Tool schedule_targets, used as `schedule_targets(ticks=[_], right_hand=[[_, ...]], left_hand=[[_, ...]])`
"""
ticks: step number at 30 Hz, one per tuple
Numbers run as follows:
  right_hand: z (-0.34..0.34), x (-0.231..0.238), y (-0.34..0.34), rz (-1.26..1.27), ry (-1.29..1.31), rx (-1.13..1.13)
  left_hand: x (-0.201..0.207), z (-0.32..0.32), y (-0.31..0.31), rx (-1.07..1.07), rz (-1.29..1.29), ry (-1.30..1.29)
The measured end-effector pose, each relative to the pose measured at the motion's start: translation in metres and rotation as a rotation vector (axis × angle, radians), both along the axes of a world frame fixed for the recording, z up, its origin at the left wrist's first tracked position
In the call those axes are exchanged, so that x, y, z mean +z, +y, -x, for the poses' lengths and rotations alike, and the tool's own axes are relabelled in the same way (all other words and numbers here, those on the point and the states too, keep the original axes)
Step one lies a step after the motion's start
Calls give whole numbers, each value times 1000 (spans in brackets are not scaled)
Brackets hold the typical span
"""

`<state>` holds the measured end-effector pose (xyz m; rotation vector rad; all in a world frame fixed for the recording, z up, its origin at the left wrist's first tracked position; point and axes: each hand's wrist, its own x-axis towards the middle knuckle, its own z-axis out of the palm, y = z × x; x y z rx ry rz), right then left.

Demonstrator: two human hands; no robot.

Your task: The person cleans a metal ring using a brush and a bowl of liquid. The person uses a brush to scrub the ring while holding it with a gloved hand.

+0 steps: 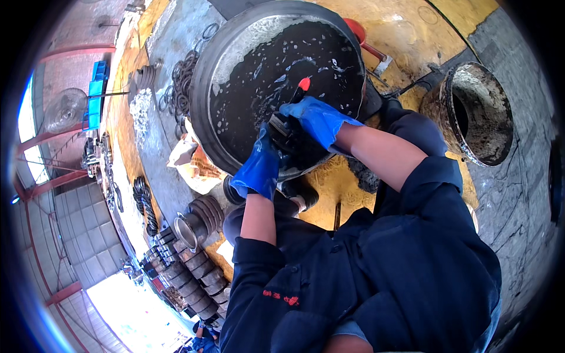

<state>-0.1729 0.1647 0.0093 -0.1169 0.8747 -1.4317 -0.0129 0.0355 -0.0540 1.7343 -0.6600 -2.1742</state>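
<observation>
A wide round tub (202, 88) of black liquid with grey foam stands in front of me. Both hands wear blue rubber gloves and are over its near side. Closed fingers of my left hand (259, 167) hold a dark, wet metal part (281, 126) from its left side. My right hand (318, 119) is closed round a tool with a red-and-black handle (303, 84), whose red end points up and away. The tool's working end is hidden by the glove and the part, so its kind does not show.
A crusted open drum (506, 117) stands to the right. Beyond the tub's right rim lies a red-handled tool (375, 52). Left are dark rings (183, 79), a torn bag (194, 162), a ribbed metal cylinder (203, 217) and stacked round metal parts (197, 270).
</observation>
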Motion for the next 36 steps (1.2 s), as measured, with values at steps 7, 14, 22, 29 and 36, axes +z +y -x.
schedule_targets(ticks=[7,14,22,29,36], right_hand=[[-5,-39,-17,-139,708,245],[1,-32,-7,-273,1166,337],[15,-29,-17,-100,1026,14],[3,-45,-11,-66,1319,212],[34,-65,-22,-291,1154,-233]], left_hand=[[59,-5,19,-878,1135,-122],[66,-19,-9,-640,799,128],[88,-9,12,-262,609,145],[83,-26,3,-297,664,174],[77,-17,16,-226,525,216]])
